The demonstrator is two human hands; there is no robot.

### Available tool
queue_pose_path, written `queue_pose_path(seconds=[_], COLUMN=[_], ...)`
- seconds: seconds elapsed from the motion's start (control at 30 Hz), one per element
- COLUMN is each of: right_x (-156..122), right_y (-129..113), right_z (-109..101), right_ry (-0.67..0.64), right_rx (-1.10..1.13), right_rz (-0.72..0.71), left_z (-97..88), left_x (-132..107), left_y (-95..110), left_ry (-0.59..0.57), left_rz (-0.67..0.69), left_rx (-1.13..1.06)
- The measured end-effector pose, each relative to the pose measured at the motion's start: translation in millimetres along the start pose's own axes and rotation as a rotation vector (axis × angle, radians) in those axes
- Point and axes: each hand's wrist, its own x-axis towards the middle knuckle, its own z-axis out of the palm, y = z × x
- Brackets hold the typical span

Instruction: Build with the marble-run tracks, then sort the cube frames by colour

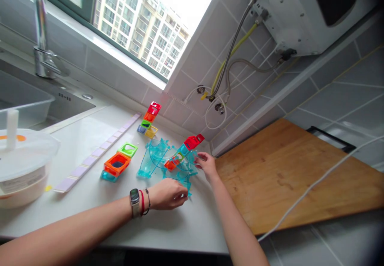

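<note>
A cluster of see-through teal plastic toy pieces (156, 152) with thin curved rails stands on the white counter. My left hand (169, 194), with a watch and bracelets on its wrist, is closed at the cluster's near edge, its fingertips on a teal piece (189, 187). On the right side, my right hand (207, 164) pinches another teal piece (192, 158) between thumb and fingers. Between my hands and the back wall leans a row of red, teal, green and orange square blocks (193, 142).
Left of the cluster sit an orange open block (117, 163) and a small stack of coloured blocks (146, 124). A pale strip (90, 161), a lidded tub (27, 170) and the sink (72, 104) lie farther left. A wooden board (288, 182) leans at right, crossed by a white cable (315, 184).
</note>
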Motion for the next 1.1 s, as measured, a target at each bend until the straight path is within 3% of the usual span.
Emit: queue_pose_path(seconds=[0.13,0.33,0.53,0.67,0.8,0.9,1.0,1.1], right_x=[7.5,4.6,6.0,7.1,1.3,-10.8,-27.2,-44.6], right_y=[0.3,-5.0,-43.3,-75.7,-93.9,-95.1,-83.7,-55.2], right_z=[9.3,-5.7,-18.8,-11.6,6.7,16.1,15.1,5.2], right_ry=[0.011,0.096,0.188,0.135,-0.030,-0.076,0.036,0.133], right_rx=[0.029,0.024,0.032,-0.005,-0.163,-0.281,-0.319,-0.313], right_rz=[0.046,0.022,-0.130,-0.224,-0.328,-0.443,-0.552,-0.545], left_z=[2.5,5.0,4.2,4.2,4.7,4.9,5.2,5.8], left_x=[-0.1,-0.2,-0.4,-0.6,-0.7,-0.6,-0.5,-0.4], left_y=[-2.9,-2.4,-1.9,-2.6,-4.3,-4.7,-4.2,-3.4], left_ry=[0.007,0.021,0.033,0.040,0.046,0.047,0.048,0.048], left_rz=[-0.010,-0.009,-0.008,-0.006,-0.006,-0.005,-0.001,-0.003], left_rx=[-0.008,-0.024,-0.030,-0.023,-0.016,-0.021,-0.034,-0.041])
